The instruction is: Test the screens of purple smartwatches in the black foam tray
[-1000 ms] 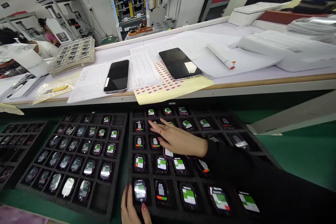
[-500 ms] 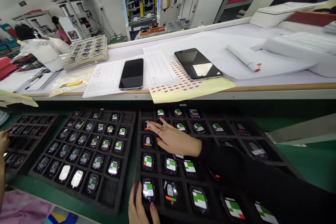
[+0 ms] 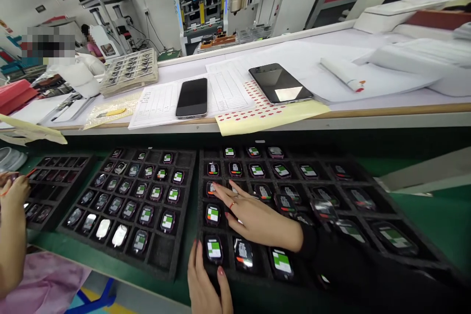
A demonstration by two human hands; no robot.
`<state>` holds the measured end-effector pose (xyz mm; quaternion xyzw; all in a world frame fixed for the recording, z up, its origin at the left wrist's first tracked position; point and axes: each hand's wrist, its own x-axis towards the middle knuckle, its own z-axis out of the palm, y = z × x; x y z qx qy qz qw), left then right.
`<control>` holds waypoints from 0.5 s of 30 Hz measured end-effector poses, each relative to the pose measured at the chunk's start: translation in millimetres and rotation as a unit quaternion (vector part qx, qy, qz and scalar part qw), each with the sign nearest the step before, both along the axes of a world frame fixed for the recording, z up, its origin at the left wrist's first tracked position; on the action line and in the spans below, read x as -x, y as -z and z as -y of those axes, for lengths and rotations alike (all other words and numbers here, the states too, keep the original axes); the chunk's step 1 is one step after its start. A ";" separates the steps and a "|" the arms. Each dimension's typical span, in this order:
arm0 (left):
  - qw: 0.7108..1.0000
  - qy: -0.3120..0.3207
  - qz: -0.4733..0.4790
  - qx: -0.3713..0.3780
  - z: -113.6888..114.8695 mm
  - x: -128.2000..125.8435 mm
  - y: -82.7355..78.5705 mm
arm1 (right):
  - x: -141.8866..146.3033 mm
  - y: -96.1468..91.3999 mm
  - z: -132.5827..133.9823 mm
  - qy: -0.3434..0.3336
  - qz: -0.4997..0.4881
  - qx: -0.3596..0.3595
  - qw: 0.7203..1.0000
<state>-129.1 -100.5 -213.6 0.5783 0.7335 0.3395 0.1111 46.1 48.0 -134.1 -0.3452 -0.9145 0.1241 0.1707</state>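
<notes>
The fingers of my right hand [image 3: 263, 218] are outstretched over a black foam tray [image 3: 239, 277]. One fingertip touches the lit screen of a smartwatch face [image 3: 210, 188] in the left column, third row from the back. My palm and dark sleeve cover part of the tray. My left hand [image 3: 208, 282] rests at the tray's near left corner, fingers and thumb apart, holding no watch. Close by it lies a watch face [image 3: 213, 248] with a green and white screen. Another watch face [image 3: 243, 253], showing white text and an orange bar, sits beside that one.
A second foam tray [image 3: 162, 250] of watch faces lies left, with a third tray [image 3: 59, 198] beyond. A co-worker's hand [image 3: 14, 189] is at far left. On the shelf above are two phones [image 3: 192, 98] [image 3: 280, 83], papers [image 3: 147, 108] and a clear parts box [image 3: 129, 71].
My right hand has moved one row nearer, from the second-row watch face to the third. My left hand stays at the corner. The view has shifted slightly, showing more of the co-worker's arm.
</notes>
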 end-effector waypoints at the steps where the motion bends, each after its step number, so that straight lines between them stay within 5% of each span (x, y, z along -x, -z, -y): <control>1: 1.000 0.001 0.003 0.003 0.4 0.0 -0.9 | 2.7 1.4 0.8 0.003 0.006 -0.004 1.000; 8: 0.999 0.030 0.015 -0.011 2.6 2.2 -4.0 | 3.9 3.7 -3.8 0.038 0.036 -0.015 0.999; 15: 0.998 0.027 0.037 0.043 5.7 3.1 -6.4 | 3.0 9.6 -40.8 0.087 0.029 -0.025 0.995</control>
